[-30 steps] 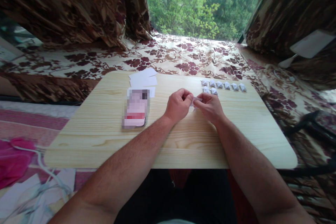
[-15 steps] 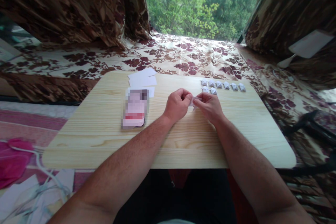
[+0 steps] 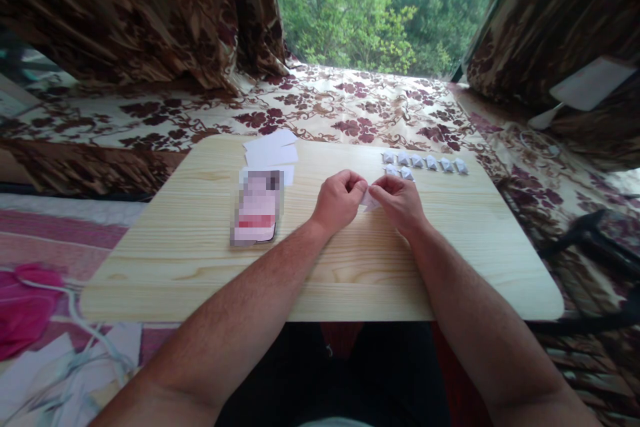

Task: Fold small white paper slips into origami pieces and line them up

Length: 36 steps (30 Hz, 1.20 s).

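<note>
A small white piece of folded paper (image 3: 369,201) is pinched between my two hands above the wooden table. My left hand (image 3: 339,199) grips its left side, thumb and fingers pressed together. On the other side, my right hand (image 3: 399,199) pinches the paper near its upper edge. The fingers cover much of it, so its exact folds are hidden. Just beyond my right hand, several small folded paper pieces (image 3: 418,161) with raised, pointed tops stand in a row, with a shorter row (image 3: 407,174) in front.
White paper sheets (image 3: 271,149) lie at the table's back left. A phone (image 3: 257,207), blurred by pixelation, rests in front of them, partly covering one. The wooden table (image 3: 165,247) has rounded corners. A white lamp (image 3: 593,85) stands at right; cables and papers (image 3: 75,367) lie lower left.
The paper between my fingers has tilted, showing more of its face below the fingertips. My right fingertips have shifted slightly left, closer to my left hand.
</note>
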Motion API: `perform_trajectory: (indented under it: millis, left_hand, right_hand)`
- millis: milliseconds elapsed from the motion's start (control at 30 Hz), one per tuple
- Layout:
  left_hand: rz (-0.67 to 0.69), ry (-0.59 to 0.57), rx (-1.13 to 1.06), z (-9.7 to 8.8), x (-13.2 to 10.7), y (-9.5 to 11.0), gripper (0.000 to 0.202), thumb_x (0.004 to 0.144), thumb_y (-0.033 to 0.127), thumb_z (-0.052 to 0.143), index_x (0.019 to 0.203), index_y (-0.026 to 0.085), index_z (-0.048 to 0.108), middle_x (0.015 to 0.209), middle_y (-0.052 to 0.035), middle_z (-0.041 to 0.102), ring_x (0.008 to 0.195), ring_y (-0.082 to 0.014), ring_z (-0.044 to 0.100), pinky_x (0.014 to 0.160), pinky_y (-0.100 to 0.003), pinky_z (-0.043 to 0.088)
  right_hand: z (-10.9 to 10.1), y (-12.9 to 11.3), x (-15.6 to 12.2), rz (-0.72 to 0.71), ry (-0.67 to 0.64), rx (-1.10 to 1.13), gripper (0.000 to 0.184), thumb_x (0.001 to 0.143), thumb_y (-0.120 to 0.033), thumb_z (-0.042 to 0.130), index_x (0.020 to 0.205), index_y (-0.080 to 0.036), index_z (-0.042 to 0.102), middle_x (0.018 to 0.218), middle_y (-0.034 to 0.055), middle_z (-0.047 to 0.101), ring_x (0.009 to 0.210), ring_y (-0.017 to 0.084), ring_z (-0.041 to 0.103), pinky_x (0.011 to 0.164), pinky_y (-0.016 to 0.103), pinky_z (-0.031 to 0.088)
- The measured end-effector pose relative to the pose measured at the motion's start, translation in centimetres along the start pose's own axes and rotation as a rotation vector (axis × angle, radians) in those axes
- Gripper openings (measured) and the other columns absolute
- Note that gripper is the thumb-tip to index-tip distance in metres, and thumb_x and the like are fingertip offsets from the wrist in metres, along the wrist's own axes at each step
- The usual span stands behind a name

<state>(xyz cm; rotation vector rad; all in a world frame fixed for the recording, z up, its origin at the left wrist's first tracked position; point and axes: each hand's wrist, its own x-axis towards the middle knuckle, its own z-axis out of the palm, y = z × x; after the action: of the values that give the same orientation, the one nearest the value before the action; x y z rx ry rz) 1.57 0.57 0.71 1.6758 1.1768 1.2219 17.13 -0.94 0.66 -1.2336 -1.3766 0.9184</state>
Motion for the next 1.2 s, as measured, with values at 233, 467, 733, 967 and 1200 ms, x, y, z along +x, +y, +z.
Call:
perform_trajectory:
  millis: [233,467,733,967,1200]
  left_hand:
    - [-0.067,-0.059,-0.128,0.23,0.05,-0.27,0.019,0.077,0.034,0.070,0.080,0.015,0.066,0.072,-0.0012,0.065,0.065,-0.0131,0.057,0.060,-0.025,0.044]
    - [-0.093,-0.066,-0.129,0.24,0.12,-0.41,0.019,0.076,0.034,0.069,0.074,0.015,0.065,0.069,-0.0007,0.063,0.063,-0.0127,0.055,0.058,-0.025,0.042]
    - [-0.107,-0.064,-0.142,0.23,0.09,-0.34,0.018,0.076,0.032,0.069,0.072,0.015,0.064,0.066,0.0001,0.061,0.061,-0.0122,0.053,0.058,-0.026,0.040]
    - [-0.118,-0.057,-0.173,0.27,0.19,-0.35,0.018,0.075,0.032,0.070,0.072,0.015,0.064,0.067,-0.0001,0.061,0.061,-0.0121,0.052,0.058,-0.026,0.040]
    - [-0.075,-0.044,-0.124,0.04,0.21,-0.11,0.019,0.079,0.034,0.067,0.073,0.016,0.065,0.066,0.0008,0.060,0.061,-0.0119,0.051,0.058,-0.025,0.039]
  right_hand:
    - [-0.15,-0.12,0.10,-0.006,0.056,0.032,0.023,0.074,-0.037,0.074,0.067,-0.018,0.065,0.059,-0.0012,0.060,0.055,0.012,0.050,0.054,0.026,0.038]
    - [-0.12,-0.11,0.13,-0.002,0.041,0.071,0.023,0.073,-0.035,0.077,0.065,-0.017,0.064,0.058,-0.0015,0.060,0.053,0.011,0.048,0.053,0.026,0.036]
    - [-0.39,0.06,0.15,-0.042,0.009,0.028,0.027,0.075,-0.040,0.077,0.067,-0.018,0.065,0.059,-0.0015,0.060,0.053,0.011,0.048,0.052,0.026,0.035]
    - [-0.37,0.16,0.21,-0.044,0.002,-0.006,0.030,0.076,-0.044,0.076,0.068,-0.018,0.065,0.060,-0.0005,0.061,0.054,0.011,0.049,0.053,0.026,0.038]
    - [-0.34,0.00,0.01,-0.053,-0.007,-0.037,0.024,0.077,-0.037,0.073,0.067,-0.018,0.064,0.059,-0.0011,0.060,0.053,0.011,0.048,0.052,0.026,0.035]
